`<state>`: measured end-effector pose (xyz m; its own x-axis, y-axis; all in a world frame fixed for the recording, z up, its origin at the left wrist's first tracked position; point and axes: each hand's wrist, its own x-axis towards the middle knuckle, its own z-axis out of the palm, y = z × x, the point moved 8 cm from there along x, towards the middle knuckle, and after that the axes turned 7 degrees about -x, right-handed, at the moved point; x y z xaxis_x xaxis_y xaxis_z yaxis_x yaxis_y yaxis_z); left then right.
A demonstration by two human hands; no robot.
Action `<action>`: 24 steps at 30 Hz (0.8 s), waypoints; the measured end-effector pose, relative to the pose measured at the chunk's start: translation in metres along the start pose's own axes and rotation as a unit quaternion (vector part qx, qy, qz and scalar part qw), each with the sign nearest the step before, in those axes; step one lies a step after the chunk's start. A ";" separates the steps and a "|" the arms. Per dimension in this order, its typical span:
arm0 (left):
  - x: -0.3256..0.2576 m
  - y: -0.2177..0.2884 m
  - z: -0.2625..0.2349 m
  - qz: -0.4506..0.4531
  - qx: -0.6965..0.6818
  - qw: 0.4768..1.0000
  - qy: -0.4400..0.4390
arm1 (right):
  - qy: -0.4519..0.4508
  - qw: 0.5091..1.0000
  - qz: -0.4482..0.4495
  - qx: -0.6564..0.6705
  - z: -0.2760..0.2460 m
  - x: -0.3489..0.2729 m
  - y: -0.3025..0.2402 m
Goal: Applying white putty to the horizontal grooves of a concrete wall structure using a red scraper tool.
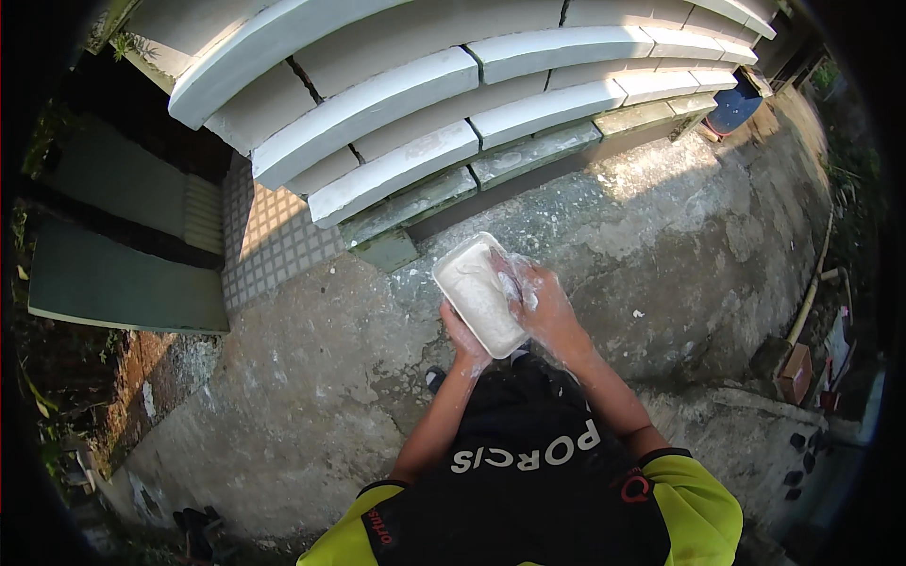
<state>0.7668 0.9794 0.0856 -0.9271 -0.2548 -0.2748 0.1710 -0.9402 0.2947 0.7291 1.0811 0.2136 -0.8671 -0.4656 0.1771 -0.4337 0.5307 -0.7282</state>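
Observation:
A white rectangular tub [460, 305] with rounded corners is held in front of my body, tilted a little. Pale white powder or paste [477, 291] fills much of it. My left hand [461, 330] grips the tub from its near left side, with most of the fingers hidden underneath. At the right rim, my right hand [540, 297] reaches over into the white stuff with bent fingers. White smears coat that hand and its wrist. Its fingertips are blurred and partly buried, so what they hold, if anything, is hidden.
Curved white-edged steps [396, 179] rise ahead, above a rough stained concrete floor [311, 377]. A blue drum [734, 108] stands at the far right. Checkered tiles [274, 226] and green slabs [123, 283] lie left. A cardboard box [795, 371] sits at the right edge.

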 end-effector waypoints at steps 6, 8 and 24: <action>0.017 -0.031 0.009 0.023 0.017 0.997 0.066 | -0.032 0.999 0.013 0.014 0.003 0.013 0.045; 0.030 -0.044 0.006 0.019 0.011 0.999 0.050 | 0.008 0.998 0.032 0.060 0.024 0.019 0.119; 0.068 -0.054 0.035 -0.028 -0.059 0.998 -0.017 | -0.006 0.989 0.083 0.122 -0.054 0.087 0.091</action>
<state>0.6826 1.0203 0.0827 -0.9470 -0.1945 -0.2556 0.1540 -0.9733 0.1702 0.6006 1.1270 0.1988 -0.9176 -0.3961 0.0346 -0.2124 0.4148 -0.8848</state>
